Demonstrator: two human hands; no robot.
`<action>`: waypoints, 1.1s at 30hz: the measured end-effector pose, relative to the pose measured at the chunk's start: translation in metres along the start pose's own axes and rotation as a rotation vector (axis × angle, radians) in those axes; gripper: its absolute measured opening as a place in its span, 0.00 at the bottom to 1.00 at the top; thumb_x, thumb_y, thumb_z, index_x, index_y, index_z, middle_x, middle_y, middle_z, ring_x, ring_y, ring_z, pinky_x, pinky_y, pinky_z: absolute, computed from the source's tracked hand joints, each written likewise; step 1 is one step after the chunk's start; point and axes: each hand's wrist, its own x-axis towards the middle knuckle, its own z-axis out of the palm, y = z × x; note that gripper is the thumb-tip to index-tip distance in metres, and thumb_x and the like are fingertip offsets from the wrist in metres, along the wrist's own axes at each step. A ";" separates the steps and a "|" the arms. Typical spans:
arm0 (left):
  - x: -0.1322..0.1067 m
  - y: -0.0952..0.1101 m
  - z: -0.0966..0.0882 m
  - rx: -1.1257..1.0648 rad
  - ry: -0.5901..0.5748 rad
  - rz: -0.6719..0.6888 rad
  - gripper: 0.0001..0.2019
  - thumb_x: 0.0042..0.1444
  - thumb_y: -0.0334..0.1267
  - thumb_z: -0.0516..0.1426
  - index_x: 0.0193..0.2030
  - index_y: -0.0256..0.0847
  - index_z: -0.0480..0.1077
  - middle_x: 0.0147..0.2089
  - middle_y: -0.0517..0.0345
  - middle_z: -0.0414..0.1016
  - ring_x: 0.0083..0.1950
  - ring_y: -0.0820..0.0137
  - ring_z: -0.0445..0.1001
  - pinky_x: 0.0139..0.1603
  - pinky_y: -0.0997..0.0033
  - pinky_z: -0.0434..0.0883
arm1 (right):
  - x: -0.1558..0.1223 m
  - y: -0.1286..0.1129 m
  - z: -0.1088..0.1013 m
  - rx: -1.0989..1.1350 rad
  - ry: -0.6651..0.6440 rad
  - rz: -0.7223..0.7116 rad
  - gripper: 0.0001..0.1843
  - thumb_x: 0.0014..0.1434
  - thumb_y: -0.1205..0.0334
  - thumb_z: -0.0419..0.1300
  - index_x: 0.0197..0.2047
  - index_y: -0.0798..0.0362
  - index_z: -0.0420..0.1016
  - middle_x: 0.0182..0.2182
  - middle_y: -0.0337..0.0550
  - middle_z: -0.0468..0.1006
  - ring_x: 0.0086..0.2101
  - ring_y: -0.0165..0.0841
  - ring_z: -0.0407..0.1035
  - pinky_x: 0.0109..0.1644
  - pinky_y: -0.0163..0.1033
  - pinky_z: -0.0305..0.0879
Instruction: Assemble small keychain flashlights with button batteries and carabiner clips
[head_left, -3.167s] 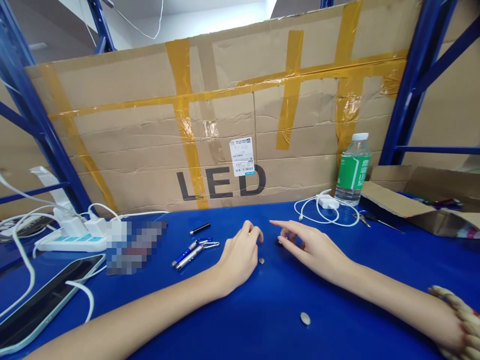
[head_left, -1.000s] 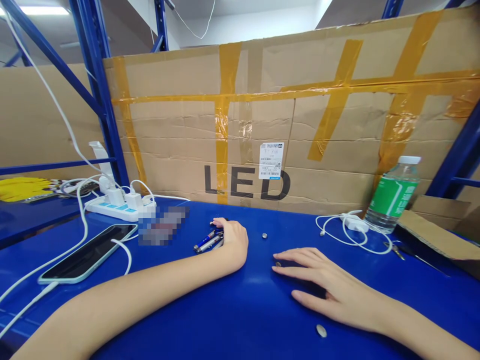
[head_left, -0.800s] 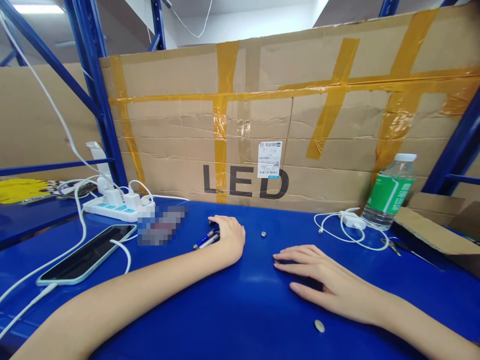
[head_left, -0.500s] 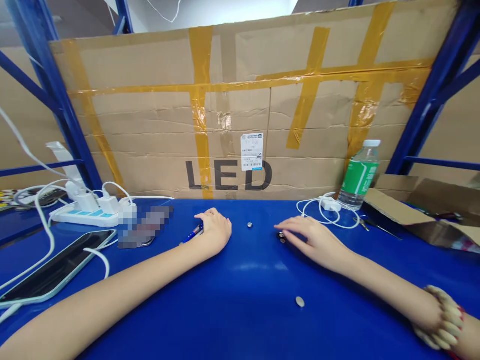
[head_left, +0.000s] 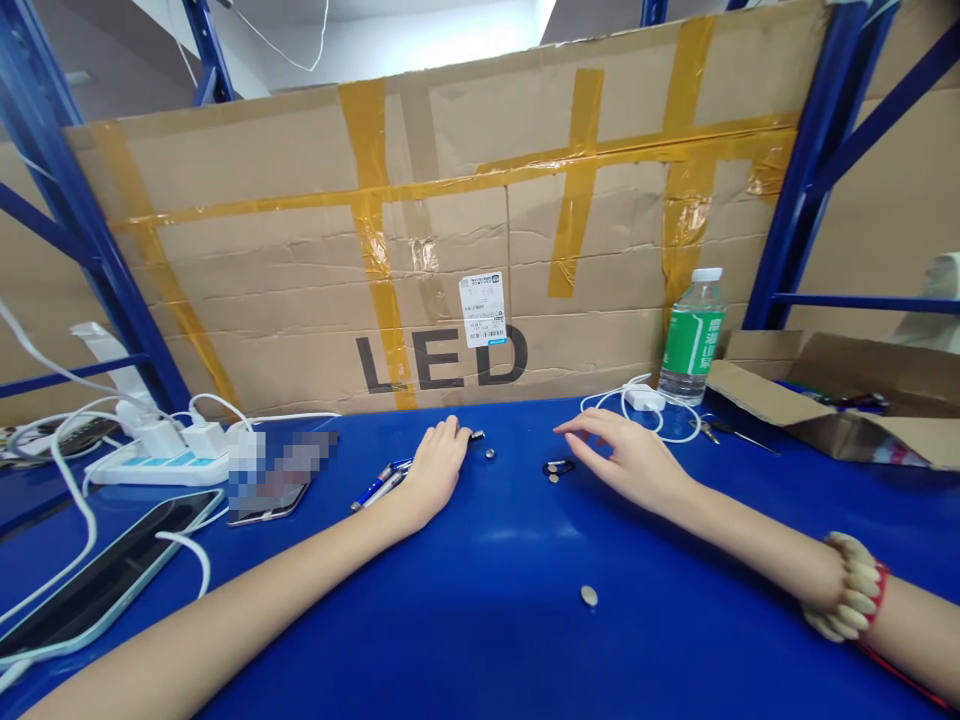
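My left hand (head_left: pixel 437 466) lies palm down on the blue table (head_left: pixel 487 640), fingers stretched flat and together. Its fingertips rest on a small black pen light (head_left: pixel 475 436), of which only the tip shows. A blue and a silver pen light (head_left: pixel 381 484) lie just left of the hand. A button cell (head_left: pixel 490 454) sits right of the fingertips. My right hand (head_left: pixel 628 457) hovers low with fingers spread and holds nothing. A small black cap with a tiny cell (head_left: pixel 557 469) lies just left of it. Another button cell (head_left: pixel 589 596) lies nearer to me.
A taped cardboard sheet marked LED (head_left: pixel 450 240) walls off the back. Left are a white power strip (head_left: pixel 146 466), cables and a phone (head_left: pixel 97 585). Right are a water bottle (head_left: pixel 691 338), a white charger with cable (head_left: pixel 641 400) and an open cardboard box (head_left: pixel 825 405).
My left hand has slid right along the table, and the black pen light's tip now shows beyond its fingers. My right hand has lifted and moved right, which uncovers the black cap.
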 end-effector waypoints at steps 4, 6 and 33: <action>-0.001 0.002 0.001 -0.080 0.161 0.012 0.12 0.60 0.25 0.43 0.45 0.35 0.64 0.43 0.51 0.67 0.40 0.66 0.66 0.41 0.68 0.62 | -0.001 0.002 0.000 -0.002 -0.054 -0.011 0.14 0.61 0.60 0.48 0.42 0.51 0.74 0.39 0.43 0.74 0.39 0.34 0.69 0.35 0.37 0.67; -0.001 0.006 -0.002 -0.074 0.283 0.066 0.10 0.63 0.33 0.44 0.41 0.36 0.64 0.39 0.52 0.68 0.38 0.67 0.66 0.39 0.68 0.61 | -0.002 0.003 0.000 0.022 -0.110 -0.062 0.14 0.61 0.60 0.48 0.43 0.50 0.74 0.39 0.42 0.74 0.40 0.34 0.69 0.39 0.38 0.66; -0.004 0.023 0.001 -0.392 0.389 0.652 0.13 0.51 0.38 0.48 0.18 0.38 0.62 0.17 0.61 0.67 0.19 0.76 0.66 0.18 0.75 0.57 | -0.007 -0.006 0.011 -0.032 -0.368 -0.069 0.13 0.59 0.56 0.50 0.37 0.45 0.76 0.30 0.39 0.73 0.25 0.30 0.67 0.26 0.33 0.61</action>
